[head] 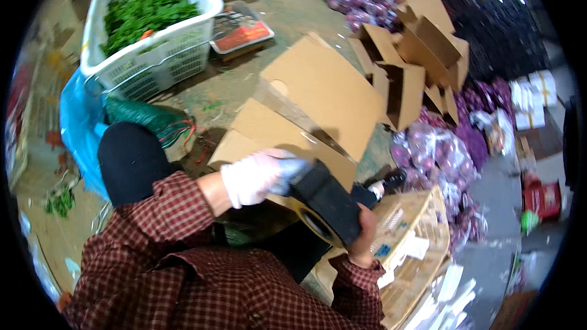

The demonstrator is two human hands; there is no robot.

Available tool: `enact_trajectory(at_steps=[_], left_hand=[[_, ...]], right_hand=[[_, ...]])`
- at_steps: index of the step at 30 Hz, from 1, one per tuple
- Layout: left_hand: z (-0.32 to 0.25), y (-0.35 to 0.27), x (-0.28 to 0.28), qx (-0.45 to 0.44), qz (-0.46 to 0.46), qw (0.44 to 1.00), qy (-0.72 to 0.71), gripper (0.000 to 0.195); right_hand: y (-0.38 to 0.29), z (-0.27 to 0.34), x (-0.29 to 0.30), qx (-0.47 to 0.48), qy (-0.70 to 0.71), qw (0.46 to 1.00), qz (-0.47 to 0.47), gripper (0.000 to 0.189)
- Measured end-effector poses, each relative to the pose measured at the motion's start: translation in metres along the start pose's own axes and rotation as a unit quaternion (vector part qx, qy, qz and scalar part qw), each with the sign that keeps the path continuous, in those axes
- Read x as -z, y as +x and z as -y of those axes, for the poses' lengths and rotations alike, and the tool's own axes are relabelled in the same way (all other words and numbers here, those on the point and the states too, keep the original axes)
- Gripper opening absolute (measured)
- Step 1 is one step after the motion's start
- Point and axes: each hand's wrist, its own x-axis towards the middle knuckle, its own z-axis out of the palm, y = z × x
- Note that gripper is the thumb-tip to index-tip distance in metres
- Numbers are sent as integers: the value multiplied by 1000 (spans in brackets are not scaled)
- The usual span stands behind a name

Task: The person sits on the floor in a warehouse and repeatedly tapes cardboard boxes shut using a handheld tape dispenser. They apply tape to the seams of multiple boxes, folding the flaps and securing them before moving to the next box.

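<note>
My left hand, in a white glove with bluish fingertips, is closed at the front end of a black tape dispenser; blur hides the exact grip. The roll's yellowish core shows on its lower side. My bare right hand grips the rear end of the dispenser. Below and beyond both hands lies a cardboard box, its two broad flaps nearly meeting over a narrow gap. A strip of clear tape seems to lie along the near flap's left part. The box's near side is partly hidden by my hands.
A white plastic crate of leafy greens stands upper left, beside a shallow tray. Open cartons and bagged purple produce lie right. A beige plastic basket is near my right arm; a green mesh sack lies left.
</note>
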Motion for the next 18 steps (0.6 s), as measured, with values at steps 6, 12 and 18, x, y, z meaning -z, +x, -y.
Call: enact_trajectory(at_steps=[6, 12, 18], left_hand=[[20, -9, 9, 219, -53, 884, -411, 23], [41, -9, 23, 209, -121, 945, -220, 6], [40, 2, 51, 135, -243, 946, -168, 7]], right_hand=[[14, 24, -38, -208, 292, 921, 152, 55], [18, 27, -42, -188, 196, 940, 206, 50], [27, 32, -2, -183, -5, 952, 245, 44]])
